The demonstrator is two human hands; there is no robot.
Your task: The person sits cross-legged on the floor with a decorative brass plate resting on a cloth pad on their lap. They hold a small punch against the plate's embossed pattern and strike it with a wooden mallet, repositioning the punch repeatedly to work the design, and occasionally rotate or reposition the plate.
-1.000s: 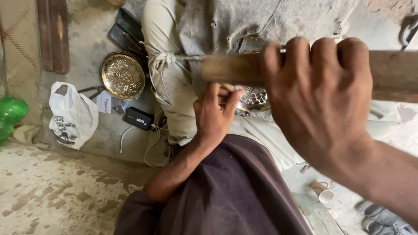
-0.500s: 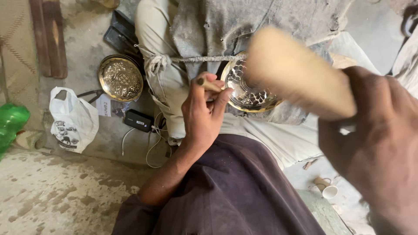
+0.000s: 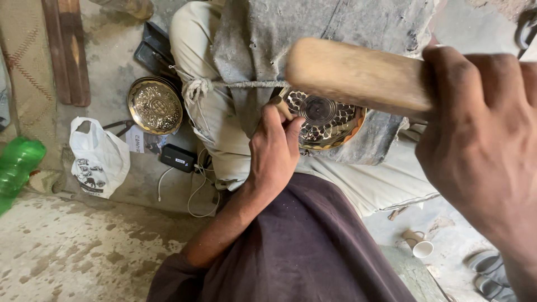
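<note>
A floor-level metal craft workshop. Work is done sitting on a stained concrete floor (image 3: 67, 257), with an engraved brass plate (image 3: 330, 120) just beyond the left hand (image 3: 274, 151) and a second ornate plate (image 3: 155, 105) lying farther to that hand's left. A wooden mallet (image 3: 352, 75) is gripped in the right hand (image 3: 481, 140); wooden planks (image 3: 67, 50) lie nearby.

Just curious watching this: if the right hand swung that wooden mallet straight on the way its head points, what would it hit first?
Probably the small tool that the left hand holds against the engraved brass plate; depth is unclear.
</note>
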